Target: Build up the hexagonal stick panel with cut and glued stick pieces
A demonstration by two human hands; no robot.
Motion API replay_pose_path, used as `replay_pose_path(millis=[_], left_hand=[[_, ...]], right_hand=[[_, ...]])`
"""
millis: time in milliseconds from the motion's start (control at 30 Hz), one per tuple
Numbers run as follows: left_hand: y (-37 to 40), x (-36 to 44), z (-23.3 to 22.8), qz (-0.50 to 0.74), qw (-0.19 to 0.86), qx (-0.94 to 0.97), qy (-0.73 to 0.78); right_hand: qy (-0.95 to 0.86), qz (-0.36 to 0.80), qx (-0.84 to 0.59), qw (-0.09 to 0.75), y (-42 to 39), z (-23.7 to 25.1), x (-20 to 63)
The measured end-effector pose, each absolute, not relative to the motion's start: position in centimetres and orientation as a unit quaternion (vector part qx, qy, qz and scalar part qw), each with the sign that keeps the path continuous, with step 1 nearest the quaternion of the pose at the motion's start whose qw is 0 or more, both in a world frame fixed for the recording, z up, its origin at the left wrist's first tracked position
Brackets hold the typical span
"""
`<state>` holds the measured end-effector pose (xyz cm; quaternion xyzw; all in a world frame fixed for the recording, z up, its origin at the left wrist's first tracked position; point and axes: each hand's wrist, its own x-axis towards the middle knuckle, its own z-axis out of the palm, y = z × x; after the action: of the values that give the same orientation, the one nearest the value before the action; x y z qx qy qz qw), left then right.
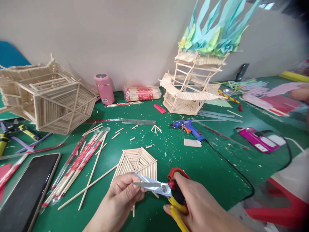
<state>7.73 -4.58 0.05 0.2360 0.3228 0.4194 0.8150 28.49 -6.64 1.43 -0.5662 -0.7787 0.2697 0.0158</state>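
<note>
My right hand is wrapped round the handles of a pair of scissors with red and yellow grips. Their blades are parted and point left, reaching my left fingers. My left hand is closed in a pinch at the blade tips. A short end of a thin wooden stick shows below it and appears to be in its grip; the fingers hide the rest. Just beyond both hands lies a flat polygonal panel of wooden sticks with crossing spokes, its near part covered by my left hand.
A blue glue gun with a black cable lies right of centre. Behind stand a stick tower with paper leaves and a pink flask. A stick structure, packed sticks and a phone are left. Another person's hand is far right.
</note>
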Motion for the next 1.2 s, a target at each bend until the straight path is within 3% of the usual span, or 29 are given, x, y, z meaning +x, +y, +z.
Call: replay_pose_path(millis=[200, 600, 867, 1200], left_hand=[[-4.9, 7.6, -0.2, 0.405, 0.832, 0.214, 0.312], [-5.0, 7.9, 0.1, 0.403, 0.833, 0.236, 0.297], [-4.9, 8.2, 0.2, 0.41, 0.838, 0.234, 0.272], [-4.7, 8.2, 0.0, 0.412, 0.826, 0.245, 0.295]], right_hand=[[-0.816, 0.213, -0.537, 0.021, -6.1, 2.2, 28.7], [-0.782, 0.303, -0.543, 0.045, -6.0, 1.9, 28.4], [-0.714, 0.273, -0.633, 0.126, -5.0, 1.6, 30.2], [-0.704, 0.134, -0.695, 0.054, -3.5, 1.2, 32.6]])
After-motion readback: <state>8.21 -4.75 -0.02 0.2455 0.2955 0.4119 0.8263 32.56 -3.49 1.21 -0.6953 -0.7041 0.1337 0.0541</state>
